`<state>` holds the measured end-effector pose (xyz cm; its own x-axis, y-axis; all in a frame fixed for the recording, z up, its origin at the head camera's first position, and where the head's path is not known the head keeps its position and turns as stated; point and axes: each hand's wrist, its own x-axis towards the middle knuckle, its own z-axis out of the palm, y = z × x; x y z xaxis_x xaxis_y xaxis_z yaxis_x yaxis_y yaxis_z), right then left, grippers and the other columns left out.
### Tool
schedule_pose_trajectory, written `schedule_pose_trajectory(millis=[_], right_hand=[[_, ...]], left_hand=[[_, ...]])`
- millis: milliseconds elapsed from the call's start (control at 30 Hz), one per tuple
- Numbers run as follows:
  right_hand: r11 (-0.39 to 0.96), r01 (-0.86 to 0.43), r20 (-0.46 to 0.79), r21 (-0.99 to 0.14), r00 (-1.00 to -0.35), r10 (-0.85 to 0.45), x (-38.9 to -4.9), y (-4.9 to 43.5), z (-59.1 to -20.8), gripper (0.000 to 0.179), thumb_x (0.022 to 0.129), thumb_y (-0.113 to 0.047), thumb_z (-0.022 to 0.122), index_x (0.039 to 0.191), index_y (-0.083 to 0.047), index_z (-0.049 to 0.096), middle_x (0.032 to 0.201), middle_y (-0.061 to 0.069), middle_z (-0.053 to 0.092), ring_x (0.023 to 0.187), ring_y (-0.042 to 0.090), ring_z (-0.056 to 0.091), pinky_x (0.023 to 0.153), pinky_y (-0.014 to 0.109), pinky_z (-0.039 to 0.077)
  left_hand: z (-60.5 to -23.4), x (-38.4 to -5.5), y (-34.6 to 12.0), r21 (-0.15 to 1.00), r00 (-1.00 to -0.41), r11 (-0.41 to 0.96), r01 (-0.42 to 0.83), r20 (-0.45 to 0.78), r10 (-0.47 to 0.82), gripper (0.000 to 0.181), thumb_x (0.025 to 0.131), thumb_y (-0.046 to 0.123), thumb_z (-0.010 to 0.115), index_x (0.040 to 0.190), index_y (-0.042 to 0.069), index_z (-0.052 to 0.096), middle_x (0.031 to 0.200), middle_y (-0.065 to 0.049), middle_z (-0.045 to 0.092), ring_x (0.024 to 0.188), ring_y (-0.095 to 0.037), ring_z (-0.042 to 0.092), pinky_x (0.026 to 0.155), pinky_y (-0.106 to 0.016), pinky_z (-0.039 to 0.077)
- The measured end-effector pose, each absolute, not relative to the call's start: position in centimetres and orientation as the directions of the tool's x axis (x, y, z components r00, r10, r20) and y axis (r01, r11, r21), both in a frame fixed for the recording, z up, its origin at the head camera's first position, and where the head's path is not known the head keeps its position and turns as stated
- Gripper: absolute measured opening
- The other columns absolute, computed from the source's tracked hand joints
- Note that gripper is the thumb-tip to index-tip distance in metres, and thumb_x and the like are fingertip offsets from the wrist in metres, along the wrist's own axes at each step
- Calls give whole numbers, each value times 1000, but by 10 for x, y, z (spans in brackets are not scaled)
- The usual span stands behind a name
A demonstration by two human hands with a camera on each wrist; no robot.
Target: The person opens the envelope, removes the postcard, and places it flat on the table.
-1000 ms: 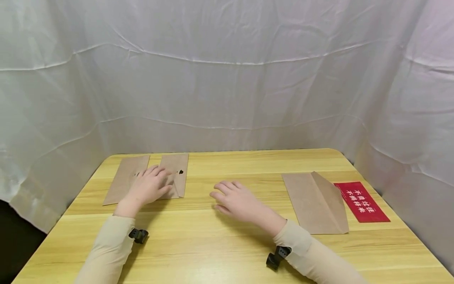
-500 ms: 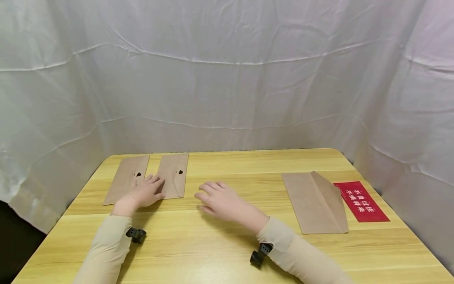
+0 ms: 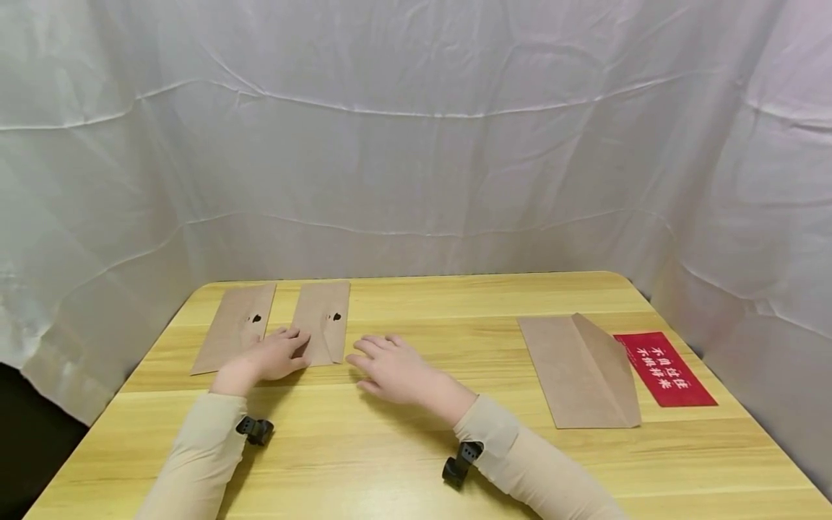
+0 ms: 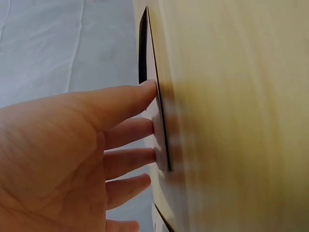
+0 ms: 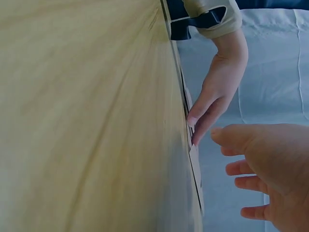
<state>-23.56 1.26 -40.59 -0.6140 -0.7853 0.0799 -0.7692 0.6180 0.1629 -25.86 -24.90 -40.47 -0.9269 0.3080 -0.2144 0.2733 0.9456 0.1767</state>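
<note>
Two closed brown paper envelopes, each with a small black mark, lie side by side at the far left in the head view. My left hand touches the near left part of the right-hand envelope with extended fingertips and thumb; the left wrist view shows the fingertips against its flat face. The other envelope is partly covered by that hand. My right hand hovers just right of the touched envelope, fingers spread and holding nothing. In the right wrist view both hands show, the right hand apart from the envelope.
On the right of the wooden table lies a third brown envelope with its flap unfolded. Beside it, slightly overlapped, is a red card with white characters. A pale curtain surrounds the table's far and side edges.
My left hand has drawn back from above the two envelopes to the near edge of the right-hand one, which has shifted slightly right. My right hand has moved left towards it.
</note>
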Motion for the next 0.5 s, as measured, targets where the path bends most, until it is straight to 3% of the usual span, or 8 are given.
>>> schedule_pose_trajectory(millis=[500], right_hand=[[652,-754,-52,75,-656,-753,-240,20,-414,58,100,-49,45,152,-23,36,159,-1,33,149,18,26,117,51,30]], left_hand=[[-398,-247,-217,111,-918,943,315,-217,332,53,98,33,56,144,9,47,149,-25,41,138,-46,37,107,-73,24]])
